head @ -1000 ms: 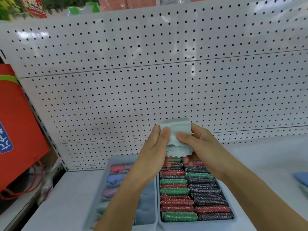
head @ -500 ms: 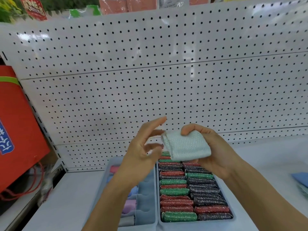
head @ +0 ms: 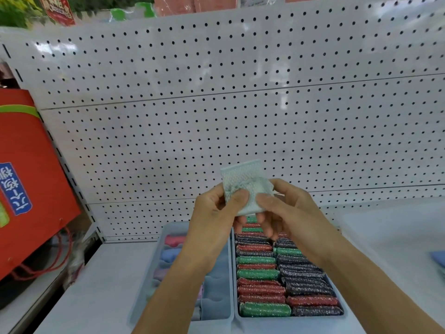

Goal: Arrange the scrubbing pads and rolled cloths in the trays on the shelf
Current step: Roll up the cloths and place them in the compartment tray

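A folded pale green-white cloth [head: 245, 183] is held up in front of the pegboard. My left hand [head: 216, 213] pinches its left side with thumb and fingers. My right hand [head: 286, 208] pinches its right side. Below them stand two grey trays side by side on the shelf. The right tray [head: 289, 320] is packed with glittery scrubbing pads [head: 262, 285] in red, green and dark grey, in two columns. The left tray [head: 154, 285] holds rolled cloths [head: 172, 239] in pink, blue and purple, partly hidden by my left forearm.
A white pegboard [head: 240, 116] forms the back wall. The white shelf [head: 96, 285] runs left and right of the trays. A red bag with cord handles [head: 31, 177] stands at the left. A blue cloth [head: 438, 257] lies at the right edge.
One second ago both hands held the cloth. Half a second ago my left hand had let go, fingers spread, while the right held it. Now both hands pinch it again, upright.
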Available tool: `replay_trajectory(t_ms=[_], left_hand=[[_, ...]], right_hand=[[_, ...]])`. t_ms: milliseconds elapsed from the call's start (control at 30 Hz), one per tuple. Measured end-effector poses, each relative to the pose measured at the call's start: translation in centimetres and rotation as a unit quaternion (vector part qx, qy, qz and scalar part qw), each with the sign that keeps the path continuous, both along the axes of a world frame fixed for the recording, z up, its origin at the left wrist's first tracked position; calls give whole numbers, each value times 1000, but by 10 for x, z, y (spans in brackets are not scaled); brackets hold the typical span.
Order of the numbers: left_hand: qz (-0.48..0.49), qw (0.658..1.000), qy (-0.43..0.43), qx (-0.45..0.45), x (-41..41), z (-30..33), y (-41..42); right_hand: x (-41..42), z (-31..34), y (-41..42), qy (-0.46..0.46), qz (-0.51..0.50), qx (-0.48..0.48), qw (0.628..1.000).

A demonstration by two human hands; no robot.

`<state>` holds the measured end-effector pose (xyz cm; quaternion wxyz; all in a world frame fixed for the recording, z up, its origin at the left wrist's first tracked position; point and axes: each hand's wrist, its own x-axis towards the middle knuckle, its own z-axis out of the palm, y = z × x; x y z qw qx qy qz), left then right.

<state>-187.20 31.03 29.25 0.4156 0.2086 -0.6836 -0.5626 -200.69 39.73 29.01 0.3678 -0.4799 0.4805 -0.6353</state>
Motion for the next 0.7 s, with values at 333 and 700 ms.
replay_trajectory(t_ms=[333,700], left_hand=[[-157,985,28,68,29,-8,-14],[-22,993,-117,10,78,-27,-78]], right_hand=[[15,-7,-16,-195,54,22,979],[46,-24,-70,46,14,124,991]])
